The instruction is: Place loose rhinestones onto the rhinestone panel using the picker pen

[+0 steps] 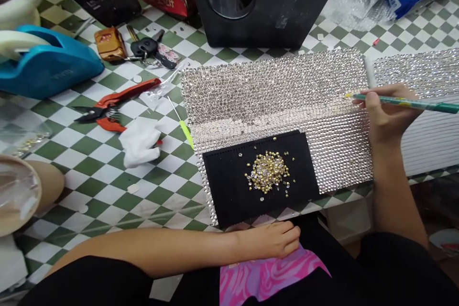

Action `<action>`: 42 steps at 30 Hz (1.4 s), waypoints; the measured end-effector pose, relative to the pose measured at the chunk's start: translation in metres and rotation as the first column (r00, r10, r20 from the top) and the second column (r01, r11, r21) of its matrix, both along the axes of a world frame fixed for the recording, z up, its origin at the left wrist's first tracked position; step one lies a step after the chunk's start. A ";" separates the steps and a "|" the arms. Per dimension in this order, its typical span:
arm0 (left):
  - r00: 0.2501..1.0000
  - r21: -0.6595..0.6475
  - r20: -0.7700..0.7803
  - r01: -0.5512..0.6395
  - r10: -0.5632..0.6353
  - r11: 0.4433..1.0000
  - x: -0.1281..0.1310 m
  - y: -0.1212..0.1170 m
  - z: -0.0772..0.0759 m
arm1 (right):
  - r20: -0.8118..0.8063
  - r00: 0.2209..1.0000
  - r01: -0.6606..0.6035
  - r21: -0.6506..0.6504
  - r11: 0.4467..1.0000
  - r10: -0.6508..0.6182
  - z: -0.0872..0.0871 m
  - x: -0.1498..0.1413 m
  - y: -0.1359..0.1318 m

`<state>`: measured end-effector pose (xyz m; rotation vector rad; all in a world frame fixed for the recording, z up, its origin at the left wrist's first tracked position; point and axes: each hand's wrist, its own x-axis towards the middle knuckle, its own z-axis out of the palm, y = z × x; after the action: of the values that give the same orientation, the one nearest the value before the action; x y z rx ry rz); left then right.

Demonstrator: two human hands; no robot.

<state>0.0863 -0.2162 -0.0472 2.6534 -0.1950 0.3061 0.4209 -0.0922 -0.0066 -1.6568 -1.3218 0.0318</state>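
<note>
Green pen [419, 103] poised over the stone-studded sheet [272, 86]

In the head view, the right hand [389, 112] pinches the pen close to its yellow tip, probably for fine control. The tip sits at the right end of the sheet's paler band; whether it touches cannot be told. The sheet lies flat along the near edge of the tabletop [168, 172], likely to keep it within easy reach.

A black mat [229, 191] rests on the sheet's near left part, carrying a loose heap of gold and clear stones [268, 172]; the dark surface presumably makes them easy to pick out. The left hand [274, 240] lies loosely curled on pink patterned cloth [272, 277] just off the near edge, apart from the sheet; whether it grips the cloth cannot be told. Red-handled pliers [111, 100] lie left of the sheet, seemingly set aside.
</note>
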 end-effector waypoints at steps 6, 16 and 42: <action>1.000 -0.004 -0.010 0.000 0.000 1.000 0.000 0.001 0.002 | 0.045 0.999 0.001 -0.011 1.000 0.000 0.003 -0.005 -0.002; 0.998 0.003 -0.062 0.030 -0.030 1.000 -0.001 0.008 0.008 | 0.039 0.999 0.018 0.029 0.999 -0.019 -0.001 -0.003 -0.001; 0.999 0.040 -0.019 0.031 -0.030 0.999 -0.001 0.012 0.013 | 0.101 0.995 0.001 -0.006 1.000 -0.001 0.008 -0.011 -0.004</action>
<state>0.0852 -0.2037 -0.0343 2.6892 -0.2383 0.2705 0.4101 -0.0957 0.0014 -1.6828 -1.3975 -0.0493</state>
